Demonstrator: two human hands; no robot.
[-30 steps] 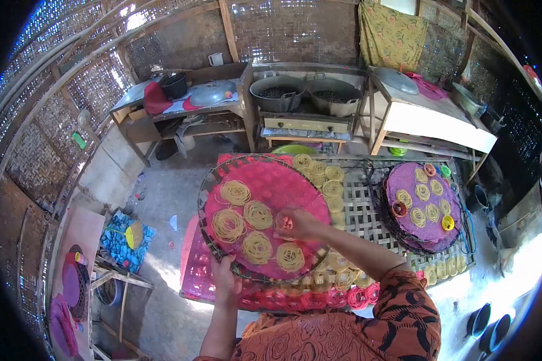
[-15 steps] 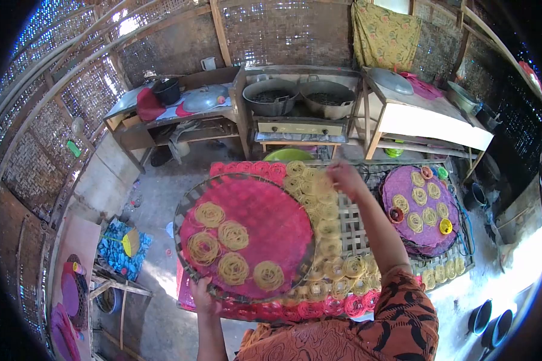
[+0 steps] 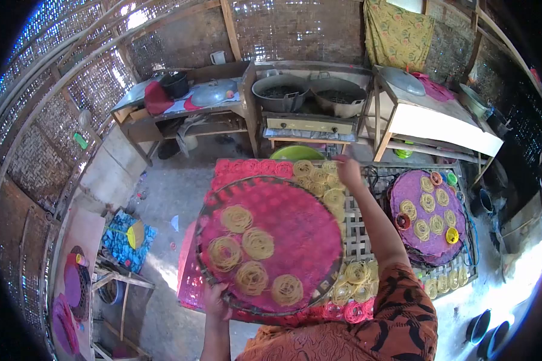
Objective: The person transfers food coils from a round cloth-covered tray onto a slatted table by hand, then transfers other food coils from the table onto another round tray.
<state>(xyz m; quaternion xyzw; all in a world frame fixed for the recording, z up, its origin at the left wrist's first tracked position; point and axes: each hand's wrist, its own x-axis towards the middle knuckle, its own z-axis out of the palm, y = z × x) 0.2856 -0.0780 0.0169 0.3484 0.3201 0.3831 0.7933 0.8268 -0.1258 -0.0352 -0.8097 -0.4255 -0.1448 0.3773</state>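
Note:
My left hand point(image 3: 217, 302) grips the near-left rim of a large round woven tray point(image 3: 337, 274) with a pink lining. Several pale yellow noodle nests point(image 3: 258, 243) lie on the tray's left and near part. My right hand point(image 3: 349, 174) is at the far side of a slatted bamboo rack point(image 3: 356, 234), its fingers closed beside rows of yellow noodle nests point(image 3: 318, 175). Whatever those fingers may hold is hidden. The tray is held above the rack and covers part of it. Pink noodle nests point(image 3: 247, 167) line the rack's far left.
To the right, a purple round mat point(image 3: 412, 195) bears yellow nests and small coloured cups. Two large pans point(image 3: 280, 96) sit on a stove point(image 3: 309, 125) at the back, between a wooden bench point(image 3: 247, 108) and a white-fronted table point(image 3: 436, 127). A green basin point(image 3: 297, 153) stands below.
The round tray has shifted right in view with my left hand, covering more of the rack's nests. My right hand has moved slightly right. The whole view has shifted a little.

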